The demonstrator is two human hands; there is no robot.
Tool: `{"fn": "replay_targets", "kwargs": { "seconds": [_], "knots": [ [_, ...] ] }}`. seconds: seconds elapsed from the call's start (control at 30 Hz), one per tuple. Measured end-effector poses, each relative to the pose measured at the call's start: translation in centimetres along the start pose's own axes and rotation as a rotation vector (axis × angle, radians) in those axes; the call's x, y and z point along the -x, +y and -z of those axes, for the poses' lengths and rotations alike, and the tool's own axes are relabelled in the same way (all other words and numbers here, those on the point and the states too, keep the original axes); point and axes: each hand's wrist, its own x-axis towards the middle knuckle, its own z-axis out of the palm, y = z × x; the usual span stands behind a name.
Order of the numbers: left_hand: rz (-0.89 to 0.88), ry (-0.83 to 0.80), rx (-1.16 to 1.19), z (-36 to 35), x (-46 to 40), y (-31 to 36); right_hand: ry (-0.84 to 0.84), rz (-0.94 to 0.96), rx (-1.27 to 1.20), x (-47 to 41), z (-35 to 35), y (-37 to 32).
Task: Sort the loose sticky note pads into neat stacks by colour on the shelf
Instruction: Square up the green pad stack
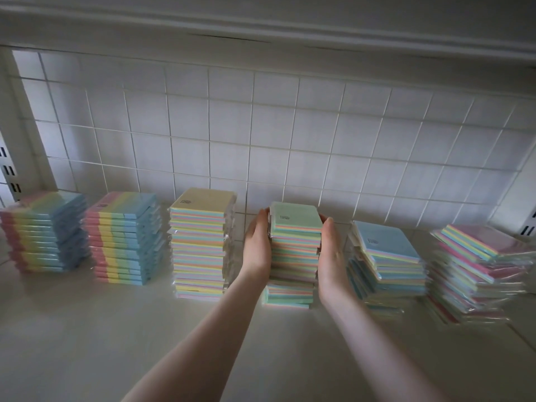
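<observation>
Pale, glossy shelf surface [87, 343] fills the near ground at six o'clock, smooth enough to let a pad slide, and two bare forearms reach across it toward the middle of the row.

At centre, the left hand [257, 248] and the right hand [333, 256] lie flat against opposite sides of the tall stack of film-wrapped pads with a mint-green top [293, 250]. Fingers are straight and pressing inward, palms facing each other, so neither hand curls round anything; by my reading they are squaring the pads so the edges line up, since the lower pads jut slightly out of line.

Toward three o'clock, the blue-topped stack [385, 256] has its upper pads twisted askew, and the pink-topped stack [478, 265] beyond it is the most splayed, its clear wrapping crinkled and shiny. These probably want the same squaring.

Toward nine o'clock stand the yellow-topped stack [201, 245], straight and even, then two stacks of striped pastel pads, one nearer the centre [124, 239] and one at the far left [43, 233].

Behind everything, at twelve o'clock, rises a wall of square white glazed tiles [261, 126] under a white moulded ledge [261, 27].
</observation>
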Motion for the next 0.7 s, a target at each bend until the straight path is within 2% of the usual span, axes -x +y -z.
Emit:
{"fn": "replay_targets", "kwargs": {
  "seconds": [0.1,0.2,0.33,0.43,0.5,0.6,0.7],
  "knots": [
    [-0.067,0.056,-0.038,-0.1,0.1,-0.3,0.009,-0.039,-0.064,0.1,0.0,0.1],
    [-0.079,0.048,-0.043,-0.2,-0.1,-0.5,0.054,0.006,-0.087,1.1,0.0,-1.5],
    [-0.077,-0.011,-0.029,0.0,-0.4,-0.4,0.058,0.137,0.011,1.1,0.0,-1.6],
    [-0.039,-0.058,-0.024,0.1,-0.2,-0.2,0.073,0.167,-0.019,1.0,0.1,-1.6],
    [-0.028,-0.145,0.018,0.2,0.1,-0.2,0.05,0.184,-0.074,1.0,0.2,-2.0],
    [-0.076,-0.257,0.13,0.6,0.3,-0.7,-0.026,0.187,-0.089,0.9,0.4,-2.1],
    [-0.161,-0.224,0.016,1.0,0.4,-1.1,-0.051,0.169,-0.095,0.8,0.7,-2.3]
  ]
}}
